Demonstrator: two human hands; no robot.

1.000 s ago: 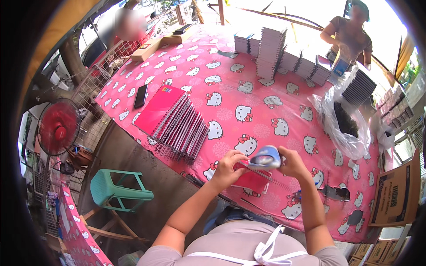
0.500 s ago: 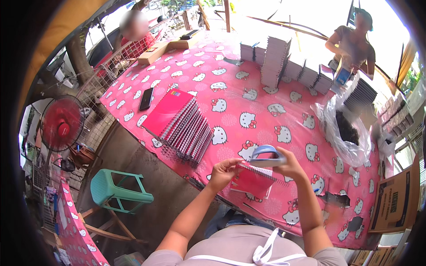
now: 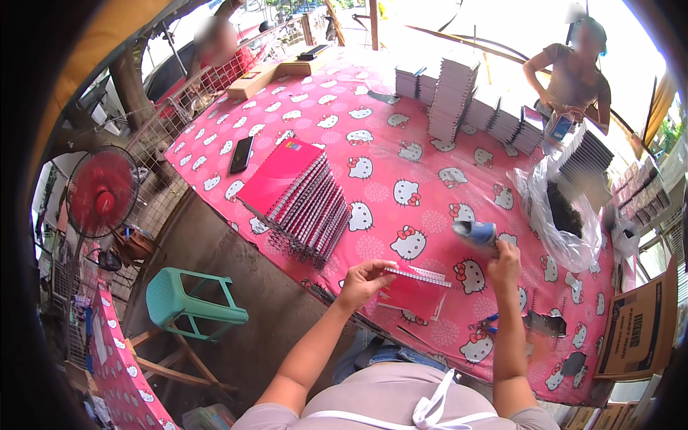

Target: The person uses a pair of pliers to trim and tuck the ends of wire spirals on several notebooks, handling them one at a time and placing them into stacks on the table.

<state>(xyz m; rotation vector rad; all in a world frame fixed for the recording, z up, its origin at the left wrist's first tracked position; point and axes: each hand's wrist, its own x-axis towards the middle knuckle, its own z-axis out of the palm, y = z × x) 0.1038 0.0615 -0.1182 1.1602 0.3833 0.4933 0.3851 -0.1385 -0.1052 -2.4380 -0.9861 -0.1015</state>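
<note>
Near the front edge of the table, my left hand (image 3: 360,285) pinches the left end of the wire spine of a red spiral notebook (image 3: 414,294). Some white pages show past its cover. My right hand (image 3: 506,269) is closed around a blue-and-grey hand-held tool (image 3: 476,231), held up to the right of the notebook and apart from it; motion blur hides its exact kind. To the left stands a tall pile of red spiral notebooks (image 3: 283,179), their wire spines facing right. A small blue-handled tool (image 3: 491,321) lies partly behind my right forearm.
A black phone (image 3: 241,155) lies beyond the pile. Notebook stacks (image 3: 453,97) line the far right, where a co-worker (image 3: 570,79) stands. A clear plastic bag (image 3: 577,240) holds dark wire pieces. A cardboard box (image 3: 634,333) sits at right; a green stool (image 3: 168,304) and fan (image 3: 104,201) at left.
My right hand has moved the blue-and-grey tool away from the notebook's spine, to the right. My left hand keeps its pinch on the notebook's corner.
</note>
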